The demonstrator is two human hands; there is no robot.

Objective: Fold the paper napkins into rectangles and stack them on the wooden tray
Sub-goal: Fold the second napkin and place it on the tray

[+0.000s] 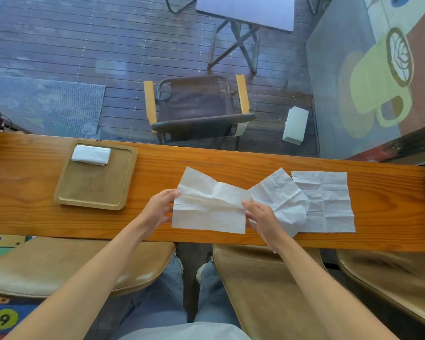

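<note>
A white paper napkin (pixel 206 204) lies partly folded at the middle of the wooden counter (pixel 231 160). My left hand (pixel 158 209) pinches its left edge and my right hand (pixel 261 217) pinches its right edge. Two more unfolded napkins lie to the right: a rumpled one (pixel 282 195) overlapping a flat creased one (pixel 329 202). The wooden tray (pixel 93 192) sits at the left of the counter. A folded rectangular napkin (pixel 91 155) rests in its far left corner.
Tan stool seats (pixel 59 266) stand under the counter's near edge. Beyond the counter, through glass, are a folding chair (pixel 196 104), a small table (pixel 245 11) and a white box (pixel 295 125) on dark decking.
</note>
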